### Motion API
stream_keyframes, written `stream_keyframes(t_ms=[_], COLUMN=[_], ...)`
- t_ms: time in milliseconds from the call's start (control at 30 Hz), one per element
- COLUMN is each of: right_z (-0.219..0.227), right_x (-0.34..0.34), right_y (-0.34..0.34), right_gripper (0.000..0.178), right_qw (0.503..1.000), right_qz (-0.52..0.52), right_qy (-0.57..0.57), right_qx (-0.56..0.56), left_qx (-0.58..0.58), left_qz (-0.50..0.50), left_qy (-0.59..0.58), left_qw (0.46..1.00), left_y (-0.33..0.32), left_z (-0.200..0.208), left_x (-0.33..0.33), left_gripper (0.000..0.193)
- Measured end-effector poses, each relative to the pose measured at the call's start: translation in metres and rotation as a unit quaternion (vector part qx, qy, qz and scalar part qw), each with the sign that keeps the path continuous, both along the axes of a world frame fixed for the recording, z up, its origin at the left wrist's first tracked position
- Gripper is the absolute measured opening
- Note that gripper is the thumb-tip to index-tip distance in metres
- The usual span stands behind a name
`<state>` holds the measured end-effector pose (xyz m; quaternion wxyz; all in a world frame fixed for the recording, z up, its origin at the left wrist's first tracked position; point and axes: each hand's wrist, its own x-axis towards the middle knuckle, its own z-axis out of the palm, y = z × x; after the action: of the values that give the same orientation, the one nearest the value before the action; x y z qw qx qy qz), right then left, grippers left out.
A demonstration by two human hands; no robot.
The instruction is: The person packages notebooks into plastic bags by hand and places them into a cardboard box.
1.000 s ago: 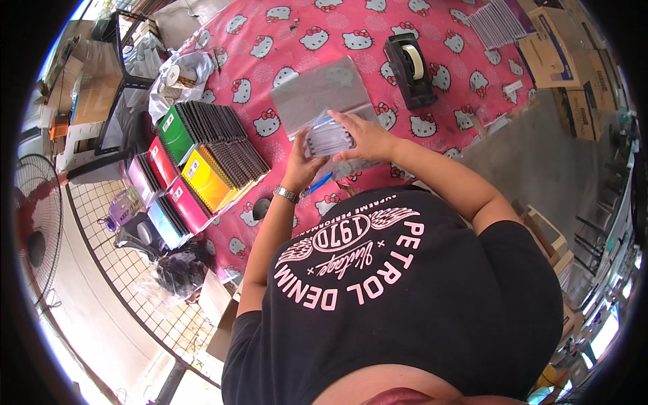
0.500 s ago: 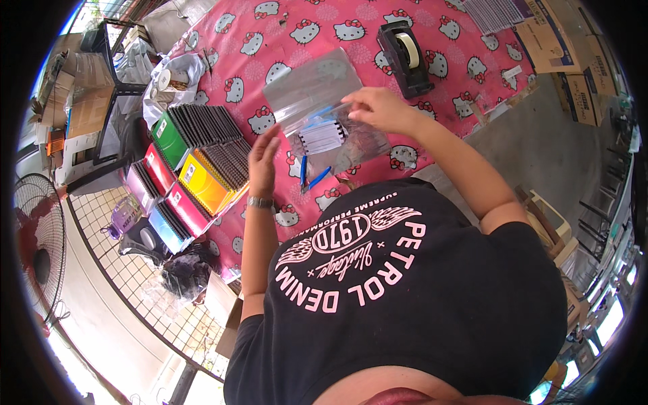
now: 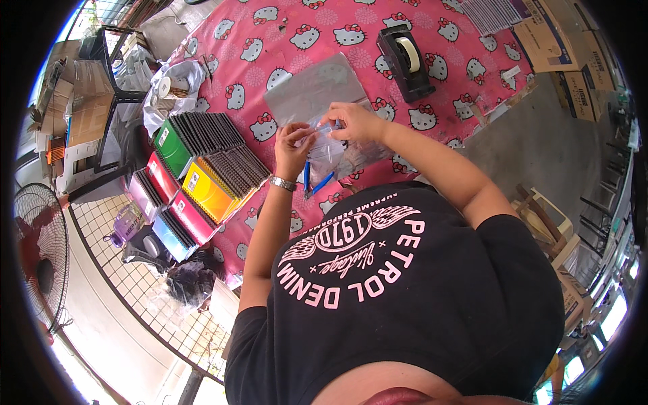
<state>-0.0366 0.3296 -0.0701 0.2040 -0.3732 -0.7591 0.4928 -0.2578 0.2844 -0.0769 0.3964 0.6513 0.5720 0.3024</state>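
Observation:
My left hand (image 3: 294,144) has its thumb and fingers pinched on a clear plastic bag (image 3: 326,159). Close beside it, my right hand (image 3: 352,123) grips the upper part of the same bag. Glare on the film blurs what lies beneath, and my fingers cover the bag's upper part. A pair of pliers (image 3: 319,185) with blue handles lies with its handles spread just below my left hand. Beyond my hands, a flat stack of clear plastic bags (image 3: 316,84) rests on the pink patterned tablecloth (image 3: 270,40).
Spiral notebooks in several colours (image 3: 209,179) stand in rows at left. A black tape dispenser (image 3: 407,64) sits beyond my right hand. Cardboard boxes (image 3: 550,37) are at far right, a fan (image 3: 44,256) at far left. A white plastic bag (image 3: 192,75) lies behind the notebooks.
My left hand has moved right and closed on the clear plastic bag. My right hand has come down and left, lowering the raised film. The white pad seen under it before is now mostly obscured.

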Motion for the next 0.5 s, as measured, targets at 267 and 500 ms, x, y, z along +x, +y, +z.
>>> stream_keyframes(t_ms=[267, 500], right_z=[0.012, 0.032], right_x=[-0.001, -0.006], right_y=[-0.006, 0.008], right_gripper=[0.029, 0.027], right_qw=[0.997, 0.992], right_qz=[-0.046, 0.005], right_qy=[0.023, 0.04], right_qx=[0.052, 0.116], left_qx=[-0.179, -0.24], left_qz=[0.04, -0.034], left_qy=[-0.22, -0.211], left_qw=[0.958, 0.947], left_y=[-0.007, 0.007], left_z=[0.013, -0.007], left_x=[-0.011, -0.024], left_gripper=[0.044, 0.031])
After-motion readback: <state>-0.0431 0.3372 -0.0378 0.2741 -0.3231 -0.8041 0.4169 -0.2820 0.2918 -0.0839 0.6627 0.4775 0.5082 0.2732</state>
